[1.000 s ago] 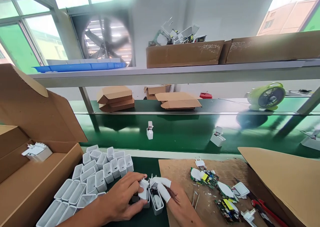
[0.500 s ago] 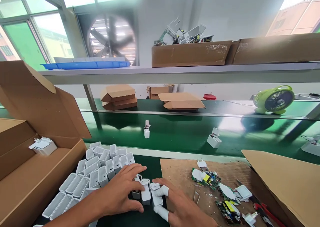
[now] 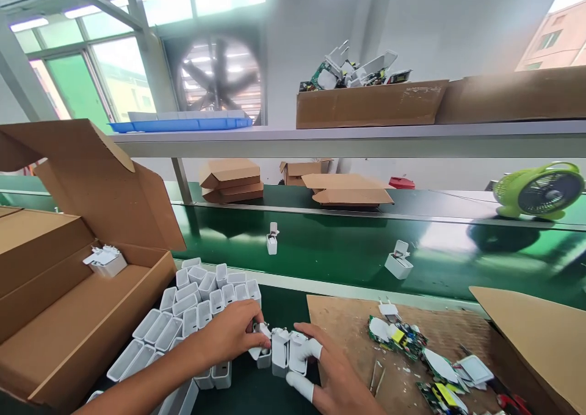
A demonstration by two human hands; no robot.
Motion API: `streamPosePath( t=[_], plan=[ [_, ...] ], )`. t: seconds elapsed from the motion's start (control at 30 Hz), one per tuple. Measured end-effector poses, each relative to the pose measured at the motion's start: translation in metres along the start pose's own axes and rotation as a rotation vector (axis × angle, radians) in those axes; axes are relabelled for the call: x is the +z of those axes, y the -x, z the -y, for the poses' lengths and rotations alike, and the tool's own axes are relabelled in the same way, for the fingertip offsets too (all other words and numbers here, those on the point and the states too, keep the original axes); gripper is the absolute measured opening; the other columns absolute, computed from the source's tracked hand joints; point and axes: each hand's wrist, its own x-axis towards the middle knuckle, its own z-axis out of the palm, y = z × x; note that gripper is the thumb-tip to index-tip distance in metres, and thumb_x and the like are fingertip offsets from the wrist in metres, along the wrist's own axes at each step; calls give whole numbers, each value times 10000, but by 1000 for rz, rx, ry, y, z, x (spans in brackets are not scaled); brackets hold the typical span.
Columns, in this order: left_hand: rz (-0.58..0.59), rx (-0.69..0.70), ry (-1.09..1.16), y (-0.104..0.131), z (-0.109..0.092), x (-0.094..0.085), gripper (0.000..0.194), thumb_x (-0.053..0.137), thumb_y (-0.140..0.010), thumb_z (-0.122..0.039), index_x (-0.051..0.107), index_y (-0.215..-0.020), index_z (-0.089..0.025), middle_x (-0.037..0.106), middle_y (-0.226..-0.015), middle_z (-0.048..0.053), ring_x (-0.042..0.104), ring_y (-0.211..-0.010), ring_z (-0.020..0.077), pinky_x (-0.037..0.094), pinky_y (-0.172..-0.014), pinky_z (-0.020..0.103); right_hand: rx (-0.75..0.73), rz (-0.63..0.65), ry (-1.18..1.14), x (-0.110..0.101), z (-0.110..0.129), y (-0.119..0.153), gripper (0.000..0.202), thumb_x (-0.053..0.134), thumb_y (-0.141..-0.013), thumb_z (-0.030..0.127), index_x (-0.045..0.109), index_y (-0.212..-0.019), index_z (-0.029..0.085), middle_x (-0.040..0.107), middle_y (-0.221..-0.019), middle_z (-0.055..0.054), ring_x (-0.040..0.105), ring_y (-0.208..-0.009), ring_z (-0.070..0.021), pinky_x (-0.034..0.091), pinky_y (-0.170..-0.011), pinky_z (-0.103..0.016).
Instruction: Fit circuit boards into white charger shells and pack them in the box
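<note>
My left hand [image 3: 235,329] is closed, its thumb and fingers pinching a small white plug-like piece [image 3: 262,331] at the leftmost of a short row of white charger housings. Beside that piece stands a white charger housing [image 3: 279,351] in the middle of the row. At the row's right end, my right hand [image 3: 341,372], wearing white finger covers on two digits, grips another white charger housing [image 3: 296,348] from its right side. To the left, several open white housings [image 3: 167,329] stand packed together, partly behind my left forearm.
An open cardboard box [image 3: 151,287] at left holds a white charger. On the right, a cardboard sheet [image 3: 339,317] carries circuit boards [image 3: 398,335] and tweezers [image 3: 376,378]. Two white chargers [image 3: 398,261] sit on the green belt [image 3: 329,244]. A shelf [image 3: 274,139] crosses above; a green fan [image 3: 538,189] stands behind.
The view has swung left, so the surroundings sit farther right. My left hand has gone from spread fingers to a pinch on the white plug-like piece. My right hand keeps its grip.
</note>
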Motion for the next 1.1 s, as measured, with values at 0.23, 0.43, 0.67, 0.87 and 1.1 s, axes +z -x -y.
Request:
streamPosePath(
  t=[0.23,0.43,0.67,0.87,1.1],
  plan=[
    [75,-88,239,5,0,-5,142,574,-955,-195,594,-1096,-199,635,-675,-63,709,-640,182,491,-622,249,258,-293,-354,24,-15,-14,579,772,-811,460,547,-1290,226,683,-1322,-168,731,-936,-272,631,-760,-404],
    [72,-120,309,6,0,-1,111,643,-921,-249,608,-1016,-203,629,-675,-57,690,-608,178,468,-598,245,349,-70,-457,33,-14,-43,608,794,-747,548,708,-1243,205,757,-1155,-125,733,-993,-312,609,-891,-463],
    [73,-133,339,5,12,8,147,610,-920,-301,582,-1035,-212,671,-772,-22,697,-662,186,487,-620,254,349,-25,-526,34,5,-51,420,782,-778,540,798,-1033,206,759,-1047,-95,694,-874,-270,576,-773,-384],
    [100,-96,261,3,15,11,163,569,-936,-329,579,-1050,-213,677,-830,-4,675,-673,191,481,-627,270,390,35,-743,34,29,-49,516,771,-832,605,750,-1145,195,779,-976,-84,702,-841,-253,553,-708,-342],
    [140,38,207,-6,9,-1,313,675,-861,-346,732,-1147,-234,746,-1110,43,660,-938,250,471,-800,318,390,139,-560,12,24,-30,1060,937,-619,563,500,-1510,186,588,-1480,-197,607,-1293,-376,493,-1099,-523]
  ],
)
